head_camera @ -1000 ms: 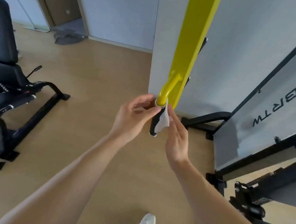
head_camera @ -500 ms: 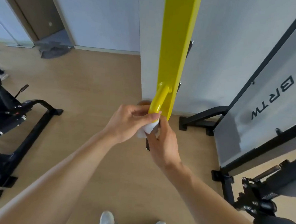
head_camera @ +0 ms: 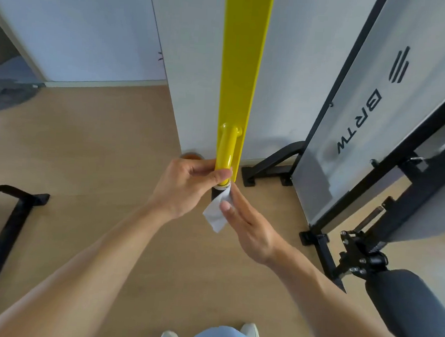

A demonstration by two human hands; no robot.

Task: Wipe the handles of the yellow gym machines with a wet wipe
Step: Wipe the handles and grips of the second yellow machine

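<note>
Since half a second ago, the wet wipe (head_camera: 215,211) has been unfurled; it is pinched at the black grip (head_camera: 215,193) by the left hand (head_camera: 189,184), the right hand (head_camera: 249,227) flat and released. Wiping seems barely begun.

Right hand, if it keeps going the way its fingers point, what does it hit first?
Likely the wet wipe draped on the black grip; the right hand points up-left with its fingers already at it. Depth is unclear.
</note>
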